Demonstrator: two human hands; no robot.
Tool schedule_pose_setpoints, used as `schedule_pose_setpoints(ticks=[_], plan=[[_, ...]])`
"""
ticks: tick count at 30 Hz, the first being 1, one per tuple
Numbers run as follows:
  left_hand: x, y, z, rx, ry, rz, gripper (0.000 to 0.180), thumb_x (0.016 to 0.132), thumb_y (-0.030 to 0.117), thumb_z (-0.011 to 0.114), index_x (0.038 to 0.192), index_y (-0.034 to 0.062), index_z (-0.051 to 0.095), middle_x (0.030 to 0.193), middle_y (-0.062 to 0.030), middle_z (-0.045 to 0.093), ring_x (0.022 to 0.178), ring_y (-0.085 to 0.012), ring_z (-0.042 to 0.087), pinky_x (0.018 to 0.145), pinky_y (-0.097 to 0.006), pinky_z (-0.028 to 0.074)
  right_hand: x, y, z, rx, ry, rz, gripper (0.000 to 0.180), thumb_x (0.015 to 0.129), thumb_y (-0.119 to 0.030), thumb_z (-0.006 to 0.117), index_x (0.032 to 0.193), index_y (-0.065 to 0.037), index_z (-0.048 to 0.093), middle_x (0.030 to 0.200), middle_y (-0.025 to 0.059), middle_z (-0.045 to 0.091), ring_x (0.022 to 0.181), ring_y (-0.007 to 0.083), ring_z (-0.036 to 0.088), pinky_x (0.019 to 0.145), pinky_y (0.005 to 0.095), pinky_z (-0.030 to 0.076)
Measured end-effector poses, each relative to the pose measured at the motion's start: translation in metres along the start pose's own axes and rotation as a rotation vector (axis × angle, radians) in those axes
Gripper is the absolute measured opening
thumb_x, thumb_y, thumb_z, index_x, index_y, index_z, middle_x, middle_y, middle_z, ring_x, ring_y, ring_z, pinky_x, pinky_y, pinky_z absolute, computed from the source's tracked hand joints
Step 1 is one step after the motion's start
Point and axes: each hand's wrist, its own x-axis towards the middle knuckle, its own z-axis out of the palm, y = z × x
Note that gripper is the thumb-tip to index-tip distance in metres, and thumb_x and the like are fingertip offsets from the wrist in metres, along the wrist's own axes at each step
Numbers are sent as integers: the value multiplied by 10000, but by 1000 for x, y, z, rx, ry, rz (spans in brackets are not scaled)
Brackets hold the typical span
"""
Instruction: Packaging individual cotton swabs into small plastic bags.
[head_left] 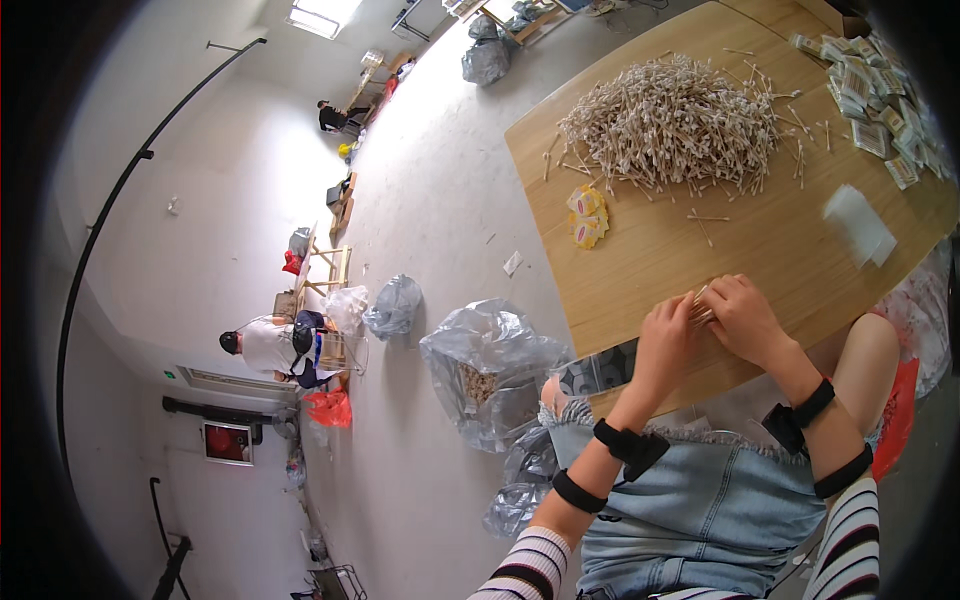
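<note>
My left hand (668, 338) and my right hand (742, 316) meet above the near part of the wooden table (620, 275). Between their closed fingers is a small bundle of cotton swabs (702, 306), mostly covered by the fingers. Beyond them a large heap of loose cotton swabs (670, 125) spreads over the table, with a few strays around it. Yellow-and-white printed cards (588, 216) lie left of the heap. To the right of my hands rests a stack of clear plastic sleeves (862, 228), partly blurred.
Filled packets (872, 138) are piled at the table's far right. Left of the table, an open grey plastic bag (490, 365) with swabs inside stands on the floor. Further left a person in a white top (268, 340) sits; another person (332, 117) is farther back.
</note>
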Motion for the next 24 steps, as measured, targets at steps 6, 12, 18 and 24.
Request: schedule_pose_setpoints(ticks=[6,12,18,24], plan=[[-18,33,37,196,-71,-175,745,864,228,508,1468,-87,208,1506,-237,302,1440,-347,236,1191,-505,114,-8,5,-9,37,7,96,226,704,-45,658,920,-48,592,949,103,589,978,295,543,899,398,427],[-22,33,61,278,-15,-160,747,935,349,484,1469,-94,209,1525,-236,275,1457,-340,187,1194,-482,109,-8,23,-18,-74,-60,166,166,728,-27,628,891,-44,606,925,115,601,956,299,562,868,405,431],[-18,31,46,327,-76,-152,807,959,460,464,1473,-100,195,1535,-254,247,1457,-355,189,1189,-469,134,-8,24,-21,1,-26,182,85,761,-43,638,840,-54,607,883,112,601,918,309,567,825,398,436],[-21,33,48,382,-81,-136,830,975,512,415,1471,-110,179,1534,-264,243,1458,-364,178,1186,-478,121,-14,33,-24,16,-62,206,113,725,11,601,780,-82,634,821,84,646,884,278,611,812,384,454]])
